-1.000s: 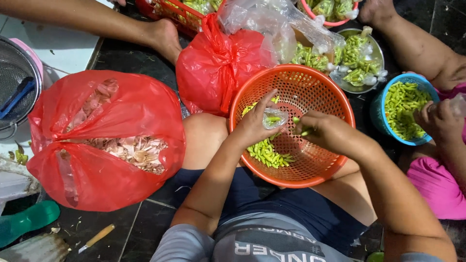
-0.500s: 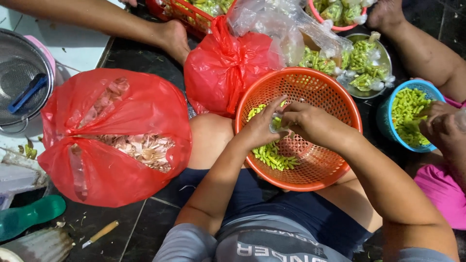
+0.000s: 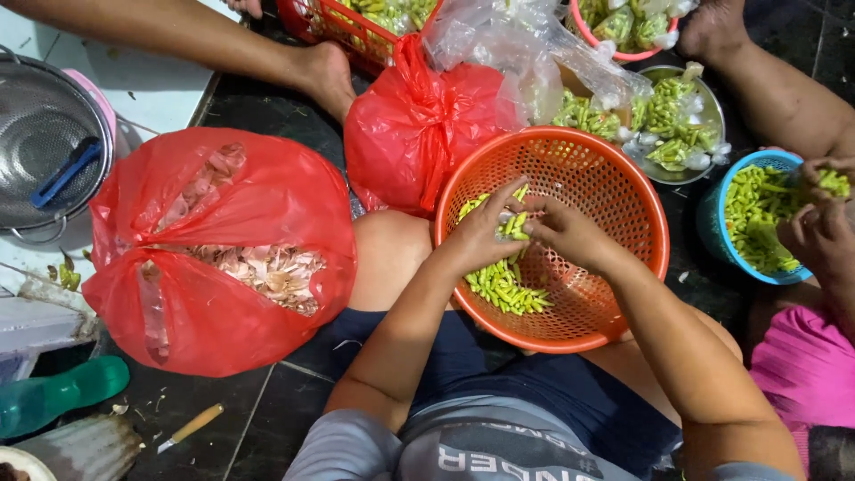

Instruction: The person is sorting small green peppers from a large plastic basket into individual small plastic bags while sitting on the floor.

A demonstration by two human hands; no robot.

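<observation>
An orange perforated basket (image 3: 623, 191) rests on my lap and holds a heap of small green chilies (image 3: 500, 287). Both of my hands are inside it, over the heap. My left hand (image 3: 481, 232) pinches a green chili (image 3: 511, 225) between thumb and fingers. My right hand (image 3: 565, 233) meets it from the right, fingertips on the same chili. The two hands touch at the chili's end.
A big red plastic bag (image 3: 218, 254) of pale peels lies at my left knee, a second red bag (image 3: 419, 125) behind the basket. A co-worker's hands (image 3: 824, 223) work at a blue bowl (image 3: 748, 218) of chilies. A metal colander (image 3: 44, 147), a green bottle (image 3: 58, 396) and a small knife (image 3: 189, 428) lie at the left.
My right hand has moved left inside the basket and joined my left hand on one chili. The view has shifted slightly.
</observation>
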